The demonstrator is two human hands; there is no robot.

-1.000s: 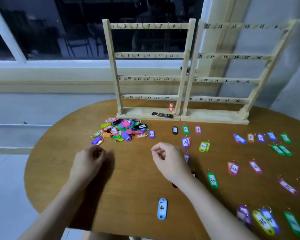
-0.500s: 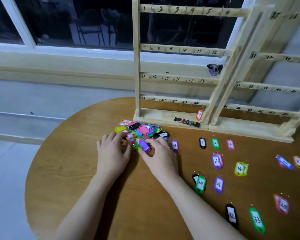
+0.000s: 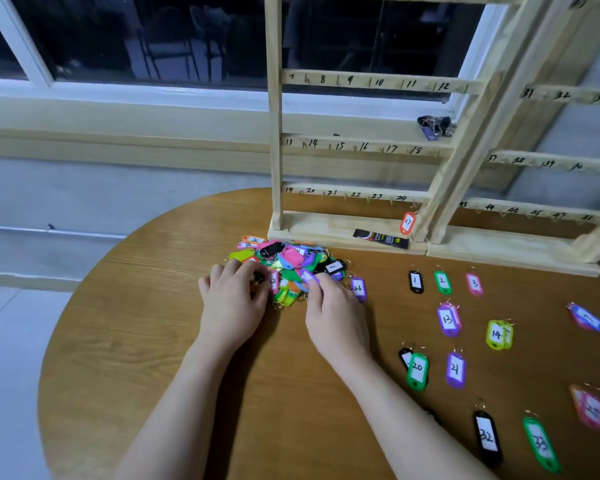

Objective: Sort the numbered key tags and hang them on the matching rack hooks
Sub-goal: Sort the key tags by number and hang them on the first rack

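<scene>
A heap of coloured key tags (image 3: 288,265) lies on the round wooden table (image 3: 146,341), in front of the left wooden rack (image 3: 275,133). My left hand (image 3: 232,306) is at the heap's left side, fingers curled round a black tag (image 3: 258,277). At the heap's right side, my right hand (image 3: 336,320) pinches a purple tag (image 3: 308,277). Tags 1 (image 3: 415,281), 2 (image 3: 442,281), 3 (image 3: 474,284), 13 (image 3: 448,319), 14 (image 3: 497,335), 20 (image 3: 417,370) and others are laid out to the right. An orange tag 37 (image 3: 408,223) hangs under hook 24.
A second numbered rack (image 3: 548,161) stands to the right of the first. On the left rack's base lies a black sachet (image 3: 381,238). A bunch of keys (image 3: 435,126) rests on the window ledge behind. The table's curved edge runs close on the left.
Both hands went forward from mid-table to the heap and now dig into it with their fingers. The view has moved closer and to the left.
</scene>
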